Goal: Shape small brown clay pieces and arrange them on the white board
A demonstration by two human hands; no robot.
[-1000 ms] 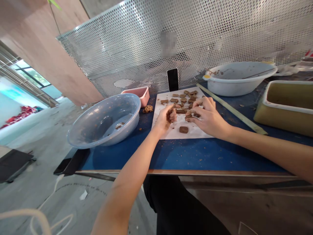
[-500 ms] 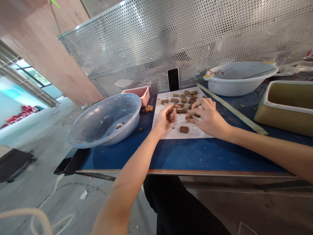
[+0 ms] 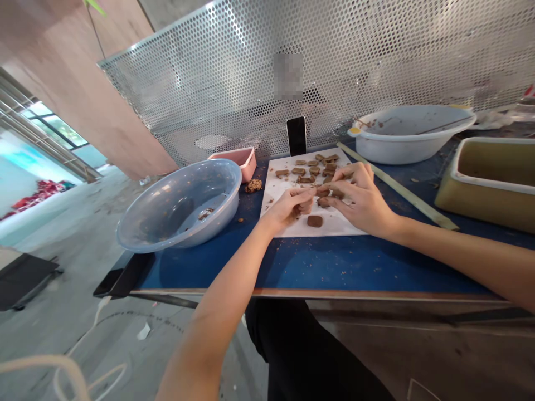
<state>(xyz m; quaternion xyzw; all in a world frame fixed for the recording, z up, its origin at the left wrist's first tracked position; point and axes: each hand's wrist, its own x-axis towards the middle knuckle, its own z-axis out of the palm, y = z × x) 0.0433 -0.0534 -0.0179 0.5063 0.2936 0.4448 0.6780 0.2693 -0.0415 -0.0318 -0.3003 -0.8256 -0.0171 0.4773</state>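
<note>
On a white board [image 3: 271, 214] lie several small brown blocks that look like clay. My right hand [image 3: 359, 197] comes in from the right, its fingers curled around a brown clay piece [image 3: 323, 201] low over the board. Thumb and forefinger of my left hand [image 3: 292, 207] are pinched together, the other fingers folded in; their tips meet the right fingertips beside that piece. Whatever the left pinch holds is too small to make out. Just in front of both hands a squarish clay block [image 3: 315, 221] lies alone. Further back are more clay blocks [image 3: 298, 171], partly hidden by the right hand.
A large translucent blue basin [image 3: 179, 206] stands left, near a pink box [image 3: 246, 161] and a crumbly brown lump [image 3: 253, 186]. A phone [image 3: 296, 136] leans upright behind the board. To the right are a wooden strip [image 3: 401, 189], a white basin [image 3: 393, 147] and an olive tub [image 3: 480, 197].
My left hand has moved right and turned, bringing its pinched fingertips up to the right hand. The right fingers have closed in more around the clay piece.
</note>
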